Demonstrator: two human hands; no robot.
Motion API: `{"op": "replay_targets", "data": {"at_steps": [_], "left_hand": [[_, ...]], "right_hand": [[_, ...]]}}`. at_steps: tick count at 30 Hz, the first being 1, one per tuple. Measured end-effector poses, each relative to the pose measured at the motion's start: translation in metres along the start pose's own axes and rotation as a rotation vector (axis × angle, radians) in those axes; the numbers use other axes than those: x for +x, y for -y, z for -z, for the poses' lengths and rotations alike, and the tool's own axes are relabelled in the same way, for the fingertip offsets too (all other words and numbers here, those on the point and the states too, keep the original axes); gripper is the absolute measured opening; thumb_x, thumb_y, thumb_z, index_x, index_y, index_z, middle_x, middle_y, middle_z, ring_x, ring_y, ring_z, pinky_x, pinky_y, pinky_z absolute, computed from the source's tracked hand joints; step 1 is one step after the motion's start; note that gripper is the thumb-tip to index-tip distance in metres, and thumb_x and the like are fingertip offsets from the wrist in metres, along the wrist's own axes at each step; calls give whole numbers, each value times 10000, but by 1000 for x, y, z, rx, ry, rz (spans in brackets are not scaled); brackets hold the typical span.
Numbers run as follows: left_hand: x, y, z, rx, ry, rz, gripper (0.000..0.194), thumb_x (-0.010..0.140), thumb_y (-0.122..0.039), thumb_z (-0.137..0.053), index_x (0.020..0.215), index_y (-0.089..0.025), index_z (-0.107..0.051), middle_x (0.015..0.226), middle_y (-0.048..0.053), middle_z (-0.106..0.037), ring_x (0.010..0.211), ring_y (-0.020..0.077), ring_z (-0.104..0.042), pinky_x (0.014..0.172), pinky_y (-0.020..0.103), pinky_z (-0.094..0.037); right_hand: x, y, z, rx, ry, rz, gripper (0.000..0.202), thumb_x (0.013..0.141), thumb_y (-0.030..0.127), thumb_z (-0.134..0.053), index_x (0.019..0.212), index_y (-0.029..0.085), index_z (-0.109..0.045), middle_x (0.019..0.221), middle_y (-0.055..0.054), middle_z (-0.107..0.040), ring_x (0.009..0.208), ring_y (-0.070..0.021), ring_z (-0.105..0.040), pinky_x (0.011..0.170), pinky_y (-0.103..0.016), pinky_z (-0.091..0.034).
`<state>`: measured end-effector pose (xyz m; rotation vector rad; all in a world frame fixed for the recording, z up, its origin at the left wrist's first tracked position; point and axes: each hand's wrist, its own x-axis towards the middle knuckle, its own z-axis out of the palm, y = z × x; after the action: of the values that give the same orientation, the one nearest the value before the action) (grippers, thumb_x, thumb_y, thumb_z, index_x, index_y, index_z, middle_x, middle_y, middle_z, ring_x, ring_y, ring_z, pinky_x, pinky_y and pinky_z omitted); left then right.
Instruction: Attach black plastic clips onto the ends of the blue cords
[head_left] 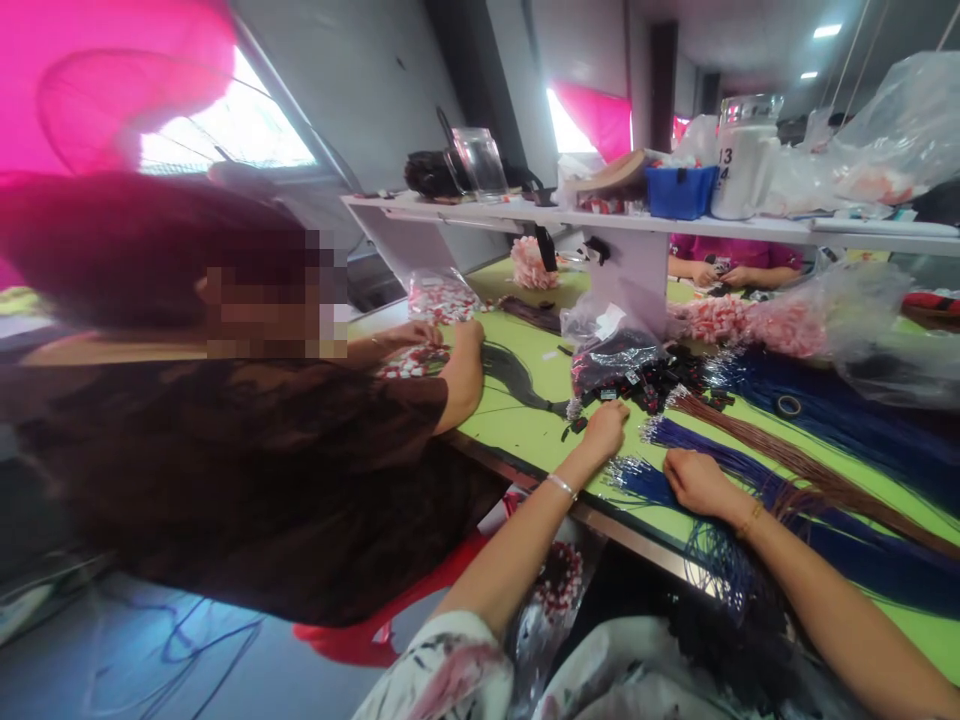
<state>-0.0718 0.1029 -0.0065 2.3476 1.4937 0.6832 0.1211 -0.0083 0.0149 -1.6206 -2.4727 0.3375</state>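
My left hand (606, 430) is closed at the near edge of a pile of small black plastic connectors (652, 380); whatever its fingers pinch is hidden. Curled just above the front edge of the table, my right hand (699, 484) lies over blue wires (641, 482) with silvery terminal ends. The wire ends poke out to the left of its knuckles, and I cannot make out what is between its fingers. Beyond it run a second blue bundle (697, 440) and a brown wire bundle (735, 432), their tips pointing at the connectors.
A co-worker (225, 480) sits close on my left, hands over red and white parts (411, 362). Dark wires (517, 375) lie between us. A shelf (517, 210) carries a blue bin (679, 192) and a white jug (744, 165). A tape ring (789, 405) rests on blue wires.
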Motion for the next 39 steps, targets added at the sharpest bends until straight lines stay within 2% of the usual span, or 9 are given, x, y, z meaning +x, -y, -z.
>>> {"op": "replay_targets", "data": {"at_steps": [3,6,10,14,18,20,25,30,39], "left_hand": [[-8,5,-2,-38,-52,54,140,725,-108,-555,844,-179,-579,878,73,-577,790,195,-517,736,320,-389],[-16,11,-2,-113,-103,110,125,707,-176,-617,807,-191,-543,810,32,-545,739,174,-493,712,304,-378],[-23,18,1,-585,-247,268,150,682,-142,-606,796,-192,-523,775,-6,-515,670,125,-465,677,269,-388],[-31,17,11,-891,-310,321,315,712,-149,-564,1015,-217,-509,986,26,-546,701,99,-517,627,238,-428],[-44,3,25,-1476,-186,310,378,639,-181,-717,994,-174,-589,1056,66,-593,763,107,-562,651,226,-447],[-51,-8,28,-1613,-97,290,341,634,-173,-744,952,-144,-626,1031,76,-628,763,105,-578,678,220,-454],[-67,-34,19,-1765,22,304,256,682,-126,-710,933,-132,-660,1062,79,-644,803,111,-603,708,218,-483],[-74,-51,0,-1841,78,333,246,699,-97,-680,943,-125,-664,973,67,-656,806,116,-605,667,193,-486],[-73,-51,-21,-1879,51,319,391,679,-136,-732,1051,-161,-612,1053,65,-634,892,131,-592,782,242,-460]], "right_hand": [[0,1,-1,-16,-43,-40,144,882,206,-395,888,154,-529,800,-91,-631,683,-166,-551,612,-261,-284],[3,-3,-4,149,-127,-63,112,860,222,-419,842,174,-519,709,-33,-611,610,-138,-523,580,-242,-288],[9,-16,-3,413,-228,-44,92,788,218,-451,723,189,-509,628,13,-572,552,-114,-484,537,-219,-301],[12,-25,9,420,-357,-155,69,716,221,-503,660,186,-521,566,27,-536,513,-109,-453,515,-222,-295],[13,-15,26,599,-433,-74,114,746,266,-509,678,179,-536,588,27,-542,515,-101,-451,517,-216,-331],[14,-3,32,686,-437,-21,127,764,284,-515,708,176,-551,602,28,-542,515,-96,-439,516,-212,-339],[12,21,35,848,-391,86,131,791,288,-520,772,172,-577,664,19,-566,573,-99,-460,560,-211,-373],[9,23,29,805,-381,80,146,791,278,-517,732,165,-590,632,22,-539,554,-94,-425,540,-208,-343],[12,12,8,704,-398,-60,161,743,291,-543,634,174,-553,483,68,-385,452,-76,-306,460,-208,-257]]}}
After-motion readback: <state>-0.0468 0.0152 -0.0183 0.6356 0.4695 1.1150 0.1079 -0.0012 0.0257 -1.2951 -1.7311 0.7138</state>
